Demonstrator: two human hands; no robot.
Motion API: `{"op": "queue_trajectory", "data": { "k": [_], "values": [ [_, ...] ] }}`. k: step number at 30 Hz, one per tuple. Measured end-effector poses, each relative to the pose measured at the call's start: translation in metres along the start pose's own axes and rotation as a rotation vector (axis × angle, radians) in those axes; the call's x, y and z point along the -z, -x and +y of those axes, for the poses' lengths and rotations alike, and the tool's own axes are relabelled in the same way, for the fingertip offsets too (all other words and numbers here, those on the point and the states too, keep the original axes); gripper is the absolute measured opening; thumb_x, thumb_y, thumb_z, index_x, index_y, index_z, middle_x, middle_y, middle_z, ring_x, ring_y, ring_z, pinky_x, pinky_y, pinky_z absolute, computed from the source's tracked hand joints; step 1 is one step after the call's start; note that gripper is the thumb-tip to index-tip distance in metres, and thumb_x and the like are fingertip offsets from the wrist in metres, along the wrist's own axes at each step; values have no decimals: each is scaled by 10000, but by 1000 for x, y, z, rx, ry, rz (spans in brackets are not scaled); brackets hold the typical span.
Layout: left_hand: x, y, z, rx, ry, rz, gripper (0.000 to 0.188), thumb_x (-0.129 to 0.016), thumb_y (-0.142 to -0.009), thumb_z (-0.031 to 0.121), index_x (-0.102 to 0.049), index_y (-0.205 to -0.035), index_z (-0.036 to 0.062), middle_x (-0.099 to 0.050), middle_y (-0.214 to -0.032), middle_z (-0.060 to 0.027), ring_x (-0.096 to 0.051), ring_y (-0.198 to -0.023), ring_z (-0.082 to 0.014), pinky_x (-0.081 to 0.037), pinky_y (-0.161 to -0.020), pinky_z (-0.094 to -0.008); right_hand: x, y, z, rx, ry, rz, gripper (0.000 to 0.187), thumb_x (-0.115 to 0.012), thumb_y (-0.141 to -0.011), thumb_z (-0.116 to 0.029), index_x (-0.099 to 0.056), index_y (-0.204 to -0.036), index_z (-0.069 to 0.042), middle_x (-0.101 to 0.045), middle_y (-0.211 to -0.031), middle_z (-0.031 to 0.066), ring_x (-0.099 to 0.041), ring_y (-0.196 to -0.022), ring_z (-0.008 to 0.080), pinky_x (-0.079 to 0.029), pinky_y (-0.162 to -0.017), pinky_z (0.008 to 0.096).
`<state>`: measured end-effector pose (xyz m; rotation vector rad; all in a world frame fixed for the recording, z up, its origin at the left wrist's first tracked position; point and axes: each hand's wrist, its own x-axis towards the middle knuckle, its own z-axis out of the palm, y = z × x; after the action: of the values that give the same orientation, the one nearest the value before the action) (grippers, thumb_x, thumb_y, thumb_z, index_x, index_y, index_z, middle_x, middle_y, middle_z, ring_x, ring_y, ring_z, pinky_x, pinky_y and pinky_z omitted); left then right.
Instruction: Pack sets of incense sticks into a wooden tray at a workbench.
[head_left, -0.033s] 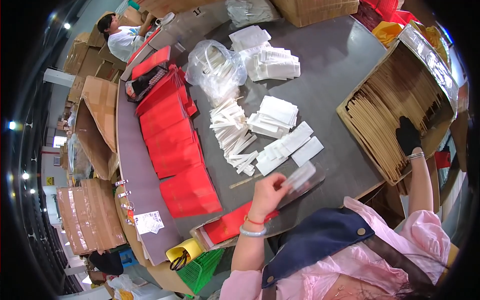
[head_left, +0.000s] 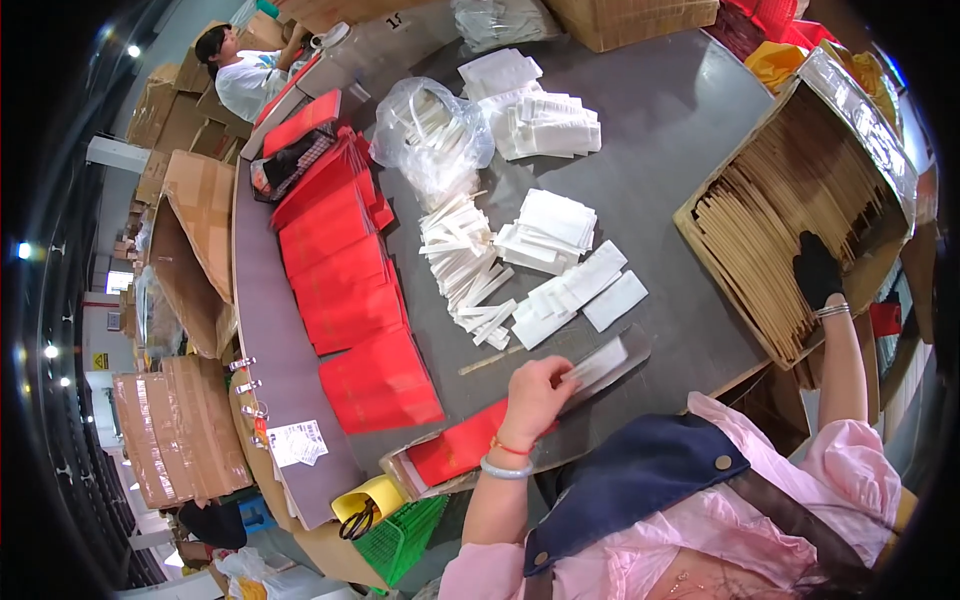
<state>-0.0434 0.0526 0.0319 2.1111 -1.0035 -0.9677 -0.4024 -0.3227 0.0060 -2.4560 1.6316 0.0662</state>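
My left hand (head_left: 538, 396) is closed with thumb and fingers pinched on a white packet (head_left: 604, 359). The packet lies along a clear plastic piece (head_left: 636, 347) near the table's front edge. Below that wrist, a red envelope (head_left: 462, 446) lies in a shallow holder, partly hidden by my forearm. My right hand (head_left: 819, 270), in a black glove, rests with its fingers somewhat apart on a tight row of brown cardboard pieces (head_left: 752, 262) in an open carton (head_left: 690, 228). Ahead of my left hand sit loose white packets (head_left: 582, 284) and a stack of them (head_left: 550, 222).
Overlapping red envelopes (head_left: 345, 265) line the table's left. White strips (head_left: 462, 262) and a clear bag (head_left: 432, 130) lie beside them. A yellow container (head_left: 372, 500) with scissors hangs at the near left edge. A person (head_left: 248, 82) is at the far left.
My left hand has lowered slightly, bringing the white packet down along the clear plastic piece. The right hand has barely moved.
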Motion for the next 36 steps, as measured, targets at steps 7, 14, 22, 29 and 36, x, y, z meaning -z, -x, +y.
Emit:
{"op": "queue_trajectory", "data": {
  "k": [7, 14, 22, 29, 36],
  "values": [
    [-8, 44, -6, -178, -251, 459, 458, -844, -628, 190, -701, -1055, 108, -600, -994, -68, -551, -944, -271, -443, -881, -404, 12, 13, 1, 126, -487, 442, 294, -510, -955, -71, -589, -1231, -8, -622, -1215, 184, -583, -1156, 312, -459, -981, 364],
    [-5, 69, -38, -195, -432, 358, 728, -869, -590, 235, -593, -1242, 64, -574, -1215, -99, -479, -1145, -343, -387, -978, -458, 12, 93, -212, 928, -233, -240, 293, -665, -802, -99, -664, -1092, -143, -635, -907, 124, -618, -855, 326, -490, -721, 430],
    [-22, 49, -10, -215, -409, 338, 734, -850, -612, 221, -565, -1267, 51, -548, -1253, -103, -468, -1167, -344, -377, -998, -451, -65, 90, -248, 1101, -452, -116, 129, -663, -818, -204, -693, -896, -106, -638, -835, 137, -616, -757, 322, -489, -675, 445],
    [-34, 27, -11, -261, -401, 343, 701, -802, -670, 173, -526, -1304, 66, -523, -1242, -106, -481, -1122, -330, -386, -958, -458, -101, 126, -275, 681, -1022, -491, 161, -720, -758, -81, -618, -877, -39, -609, -906, 142, -620, -786, 304, -517, -716, 374],
    [1, 32, 20, -298, -622, 84, 458, -727, -680, 151, -629, -1125, 198, -554, -1082, -118, -530, -998, -339, -452, -826, -448, -25, 111, -274, 1102, -289, -71, 689, -812, -586, -447, -604, -1169, -143, -602, -1113, 64, -541, -1083, 294, -389, -937, 460]
  ]
}}
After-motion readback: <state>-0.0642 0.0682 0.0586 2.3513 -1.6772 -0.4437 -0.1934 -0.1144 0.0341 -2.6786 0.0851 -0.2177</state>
